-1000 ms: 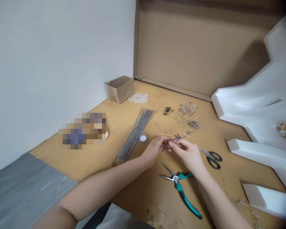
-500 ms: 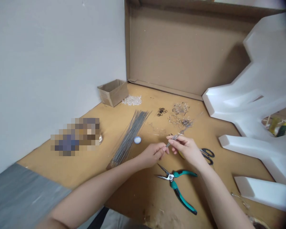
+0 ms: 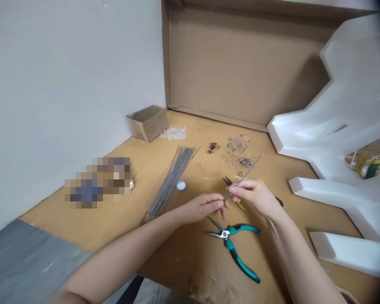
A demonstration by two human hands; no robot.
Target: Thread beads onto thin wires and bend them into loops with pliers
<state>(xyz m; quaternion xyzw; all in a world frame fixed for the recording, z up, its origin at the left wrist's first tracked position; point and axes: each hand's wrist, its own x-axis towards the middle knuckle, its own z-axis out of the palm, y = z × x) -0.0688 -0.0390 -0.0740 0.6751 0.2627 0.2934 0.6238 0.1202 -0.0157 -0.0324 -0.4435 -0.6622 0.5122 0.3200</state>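
Observation:
Thin grey wires [image 3: 252, 168] slant up to the right between my two hands; I cannot tell how many. My left hand [image 3: 204, 207] pinches their lower end, while my right hand [image 3: 255, 195] grips them a little higher with thumb and fingertips. Just below the hands, green-handled long-nose pliers [image 3: 225, 234] lie with jaws apart. A smaller tool with dark jaws and a yellow handle [image 3: 240, 206] is partly hidden behind the right hand. Left of the hands rests a bundle of straight grey wires [image 3: 172, 181], beside a small blue-rimmed white disc [image 3: 181, 185].
Black rings [image 3: 213, 147] and tangled wire bits [image 3: 239, 142] lie beyond the hands. Small clear pieces [image 3: 174, 133] sit by a cardboard box [image 3: 148, 124]. White foam [image 3: 319, 192] lines the right side. A dark handle [image 3: 279, 202] shows behind my right wrist.
My right hand has shifted slightly right, and the wires now stand out more steeply above it. The yellow-handled tool shows more, the black scissor handles less.

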